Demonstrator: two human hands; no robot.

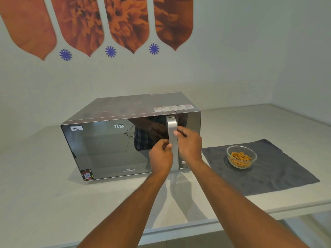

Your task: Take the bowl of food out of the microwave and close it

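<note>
Both hands grip the door handle [172,140] of the microwave [125,140]: left hand [160,154] curled on it from the left lower down, right hand [189,143] wrapped on from the right, higher up. Door looks shut flush. Forearms reach straight out from the bottom edge. Microwave sits on a pale counter [53,194] against a plain wall with orange wall art [96,24]. Glass bowl of food [241,157] stands on a grey mat [268,176], right of the hands, apart from them.
</note>
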